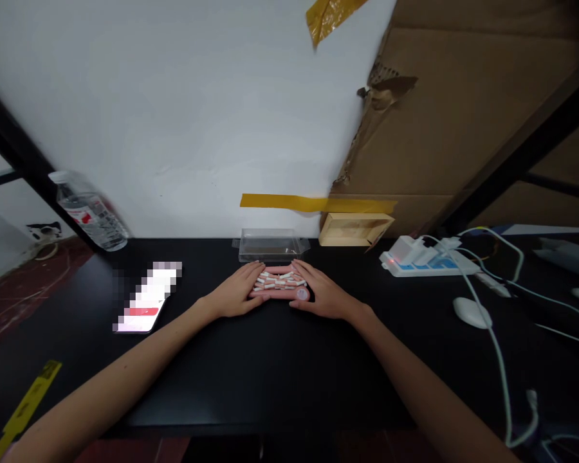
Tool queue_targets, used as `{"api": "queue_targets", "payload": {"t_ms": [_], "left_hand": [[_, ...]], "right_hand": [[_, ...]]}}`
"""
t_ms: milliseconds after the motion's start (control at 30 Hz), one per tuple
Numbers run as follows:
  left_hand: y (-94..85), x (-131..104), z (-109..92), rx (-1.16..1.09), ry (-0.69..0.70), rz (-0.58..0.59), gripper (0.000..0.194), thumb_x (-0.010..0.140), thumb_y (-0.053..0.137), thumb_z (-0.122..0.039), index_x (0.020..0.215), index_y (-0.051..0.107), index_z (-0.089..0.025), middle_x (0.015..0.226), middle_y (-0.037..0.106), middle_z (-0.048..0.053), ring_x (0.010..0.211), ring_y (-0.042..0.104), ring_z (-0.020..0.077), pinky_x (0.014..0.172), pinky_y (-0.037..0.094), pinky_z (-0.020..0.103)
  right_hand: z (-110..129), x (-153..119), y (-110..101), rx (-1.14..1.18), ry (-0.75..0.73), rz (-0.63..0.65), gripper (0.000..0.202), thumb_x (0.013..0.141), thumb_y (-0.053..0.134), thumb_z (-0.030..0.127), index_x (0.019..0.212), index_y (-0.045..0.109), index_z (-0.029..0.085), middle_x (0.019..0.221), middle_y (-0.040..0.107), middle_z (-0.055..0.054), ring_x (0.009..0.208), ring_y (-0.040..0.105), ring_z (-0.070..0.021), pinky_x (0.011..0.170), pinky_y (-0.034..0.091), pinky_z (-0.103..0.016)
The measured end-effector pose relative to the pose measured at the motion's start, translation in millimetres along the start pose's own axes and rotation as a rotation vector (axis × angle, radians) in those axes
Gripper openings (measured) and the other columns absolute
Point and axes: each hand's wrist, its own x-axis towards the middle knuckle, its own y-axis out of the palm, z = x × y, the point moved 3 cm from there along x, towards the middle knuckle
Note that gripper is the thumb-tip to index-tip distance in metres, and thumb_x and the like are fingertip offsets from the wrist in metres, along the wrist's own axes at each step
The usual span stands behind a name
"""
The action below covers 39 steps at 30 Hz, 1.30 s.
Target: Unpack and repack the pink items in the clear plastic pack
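Note:
A pink tray-like case (282, 294) lies on the black table (270, 366), with many small white and pink pieces (280, 282) in it. A round pale disc (302, 294) sits at its lower right corner. My left hand (237, 290) grips the case's left end, thumb along the near edge and fingers at the far side. On the right end, my right hand (322, 292) holds it in the same way. Just behind the case stands a clear plastic box (270, 245).
A bright phone (149, 297), partly pixelated, lies left, with a plastic bottle (92, 215) behind it. An open cardboard box (354, 229) stands by the wall. At right are a white power strip (429, 265), a white mouse (471, 312) and loose cables (499, 360).

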Motion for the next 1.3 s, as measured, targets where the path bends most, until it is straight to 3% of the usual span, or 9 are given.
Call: {"api": "queue_targets", "payload": {"t_ms": [433, 700, 867, 1100, 1300], "left_hand": [[-0.6, 2.0, -1.4, 0.027, -0.053, -0.011, 0.075, 0.092, 0.049, -0.054, 0.15, 0.031, -0.009, 0.151, 0.04, 0.023, 0.141, 0.037, 0.0353, 0.114, 0.034, 0.051], [-4.8, 26.9, -24.6, 0.133, -0.083, 0.033, 0.075, 0.084, 0.056, -0.061, 0.139, 0.045, -0.011, 0.134, 0.057, 0.021, 0.125, 0.052, 0.0388, 0.112, 0.029, 0.058], [3.9, 34.1, -32.2, 0.167, -0.13, -0.008, 0.061, 0.078, 0.063, -0.04, 0.131, 0.05, -0.015, 0.123, 0.061, 0.016, 0.116, 0.057, 0.0359, 0.108, 0.036, 0.052], [11.6, 31.7, -22.7, 0.045, -0.187, -0.142, 0.063, 0.077, 0.065, -0.03, 0.136, 0.048, -0.015, 0.121, 0.06, 0.017, 0.11, 0.058, 0.0352, 0.096, 0.048, 0.051], [2.8, 35.8, -18.8, -0.239, -0.239, -0.246, 0.046, 0.071, 0.067, -0.019, 0.117, 0.062, -0.016, 0.107, 0.067, 0.011, 0.099, 0.064, 0.0293, 0.093, 0.052, 0.046]], "right_hand": [[-6.0, 0.9, 6.8, -0.009, -0.008, -0.03, 0.106, 0.08, 0.065, 0.067, 0.159, 0.013, 0.02, 0.16, 0.028, -0.019, 0.146, 0.031, -0.0376, 0.116, 0.032, -0.056], [-0.3, 5.5, 5.1, 0.041, -0.015, -0.133, 0.076, 0.084, 0.067, 0.042, 0.15, 0.037, 0.017, 0.145, 0.044, -0.019, 0.136, 0.046, -0.0342, 0.112, 0.041, -0.051], [1.0, 5.8, -1.2, 0.141, -0.051, -0.267, 0.066, 0.081, 0.066, 0.029, 0.143, 0.045, 0.02, 0.132, 0.056, -0.016, 0.124, 0.057, -0.0316, 0.106, 0.047, -0.05], [12.7, 4.8, -10.3, 0.189, -0.117, -0.357, 0.067, 0.078, 0.069, 0.026, 0.141, 0.047, 0.023, 0.138, 0.055, -0.014, 0.128, 0.053, -0.032, 0.109, 0.044, -0.051], [20.8, 13.4, -21.8, 0.407, -0.105, -0.32, 0.07, 0.08, 0.072, 0.044, 0.142, 0.047, 0.025, 0.147, 0.049, -0.014, 0.136, 0.047, -0.0326, 0.114, 0.038, -0.052]]}}
